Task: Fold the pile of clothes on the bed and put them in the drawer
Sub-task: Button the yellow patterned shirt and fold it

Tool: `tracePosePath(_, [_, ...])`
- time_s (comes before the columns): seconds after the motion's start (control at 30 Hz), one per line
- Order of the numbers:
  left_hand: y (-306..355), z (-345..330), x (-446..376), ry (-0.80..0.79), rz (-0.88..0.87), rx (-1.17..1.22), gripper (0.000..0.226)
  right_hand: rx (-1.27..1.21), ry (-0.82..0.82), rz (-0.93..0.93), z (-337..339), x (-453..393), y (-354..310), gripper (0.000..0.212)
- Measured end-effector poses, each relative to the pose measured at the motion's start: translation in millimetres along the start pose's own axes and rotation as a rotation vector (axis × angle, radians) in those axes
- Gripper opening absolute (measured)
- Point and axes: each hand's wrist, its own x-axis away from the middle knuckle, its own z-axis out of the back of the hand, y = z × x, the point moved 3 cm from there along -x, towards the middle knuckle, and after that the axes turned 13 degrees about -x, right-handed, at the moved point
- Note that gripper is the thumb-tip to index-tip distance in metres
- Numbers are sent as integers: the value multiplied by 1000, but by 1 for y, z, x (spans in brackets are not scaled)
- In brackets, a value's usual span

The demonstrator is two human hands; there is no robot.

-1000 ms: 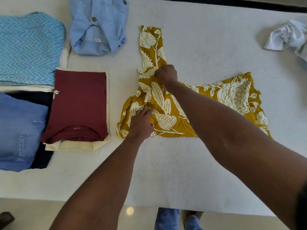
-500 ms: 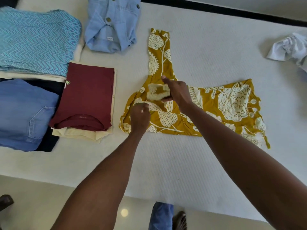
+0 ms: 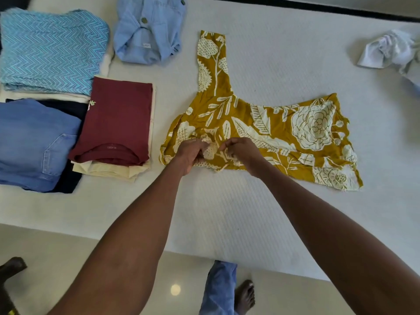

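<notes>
Head view: both hands, left hand (image 3: 191, 153) and right hand (image 3: 241, 151), have their fingers bunched on the yellow garment (image 3: 261, 133) mid-bed (image 3: 250, 212); folded stacks (image 3: 118, 123) lie left of it, a white cloth (image 3: 388, 51) far right remains unfolded.

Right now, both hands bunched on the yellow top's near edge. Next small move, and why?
Probably draw the hands apart to flatten that edge: left hand and right hand pinch gathered cloth of the yellow floral top, which looks wrinkled there and not yet folded.

Bright, even daylight; soft shadows, slight wide-angle bending, glare spot on floor (image 3: 175, 289).
</notes>
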Motion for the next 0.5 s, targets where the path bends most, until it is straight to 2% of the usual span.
tracePosePath(0.07, [-3, 0, -4, 63, -28, 144, 13, -109, 74, -53, 9, -5, 3, 23])
tracePosePath(0.13, [-5, 0, -3, 61, -52, 200, 10, -121, 69, -86, 18, -10, 3, 30])
tracePosePath(0.2, [-8, -2, -2, 83, -60, 153, 17, -62, 63, -79, 27, -15, 1, 45])
tracePosePath(0.33, [-9, -9, 1, 88, -70, 100, 35, 109, 129, 47, 37, -27, -18, 49])
tracePosePath(0.4, [-12, -11, 0, 130, -77, 62, 39, 311, 199, 103, 41, -34, -21, 48])
tracePosePath(0.43, [-11, -11, 0, 213, -115, -40, 38, 520, 272, 132, 42, -34, -21, 47])
tracePosePath(0.5, [-7, -9, 6, 496, -295, -364, 34, 938, 474, 194, 44, -28, -18, 43])
